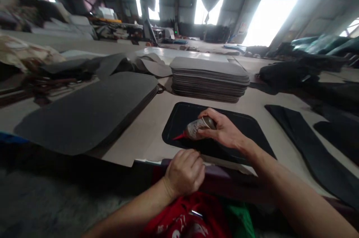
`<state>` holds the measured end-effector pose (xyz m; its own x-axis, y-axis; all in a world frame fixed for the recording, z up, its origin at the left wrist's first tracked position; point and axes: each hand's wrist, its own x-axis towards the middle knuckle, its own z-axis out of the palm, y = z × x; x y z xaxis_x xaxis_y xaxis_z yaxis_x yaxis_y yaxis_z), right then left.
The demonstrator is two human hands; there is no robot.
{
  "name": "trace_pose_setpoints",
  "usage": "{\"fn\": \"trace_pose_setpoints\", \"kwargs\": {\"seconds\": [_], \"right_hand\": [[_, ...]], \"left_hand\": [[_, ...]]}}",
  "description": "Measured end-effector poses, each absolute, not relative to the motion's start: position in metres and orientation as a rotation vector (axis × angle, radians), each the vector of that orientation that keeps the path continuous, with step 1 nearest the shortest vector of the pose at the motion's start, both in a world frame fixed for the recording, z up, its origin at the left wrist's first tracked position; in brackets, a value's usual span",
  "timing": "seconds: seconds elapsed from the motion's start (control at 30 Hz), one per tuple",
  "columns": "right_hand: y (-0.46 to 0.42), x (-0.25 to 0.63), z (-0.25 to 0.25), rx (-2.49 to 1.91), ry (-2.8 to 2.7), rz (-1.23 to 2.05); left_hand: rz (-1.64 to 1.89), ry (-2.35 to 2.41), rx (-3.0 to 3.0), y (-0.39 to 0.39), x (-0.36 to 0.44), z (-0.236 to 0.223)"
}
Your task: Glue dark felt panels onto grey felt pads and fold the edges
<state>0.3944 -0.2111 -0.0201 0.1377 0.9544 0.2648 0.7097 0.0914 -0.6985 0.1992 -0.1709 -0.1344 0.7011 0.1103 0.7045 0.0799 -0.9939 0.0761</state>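
My right hand (221,127) is wrapped around a squeeze bottle (195,127), tipped so that its red nozzle (180,136) points down and to the left. The nozzle tip is at or just above a dark, round-cornered mat piece (238,118) lying flat on the table; whether it touches, I cannot tell. A thin pale line runs inside the edge of that piece. Closed into a fist, my left hand (186,172) sits at the table's front edge, just below the mat piece. Anything inside the fist is hidden.
Behind the mat piece stands a stack of grey mat pieces (209,79). Another long stack (92,107) overhangs the table's front edge on the left. Dark strips (305,141) lie to the right. Crumpled sheets (134,62) and a dark heap (291,75) lie farther back.
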Motion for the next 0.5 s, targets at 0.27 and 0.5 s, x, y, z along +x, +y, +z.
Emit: {"fn": "trace_pose_setpoints", "kwargs": {"seconds": [0.27,0.5], "right_hand": [[-0.197,0.39,-0.035,-1.635,-1.372,0.471],[-0.22,0.445,-0.051,-1.309,-0.594,0.523]], "left_hand": [[1.231,0.177,2.855,-0.172,0.201,-0.132],[1.267,0.185,2.842,-0.173,0.2,-0.131]]}}
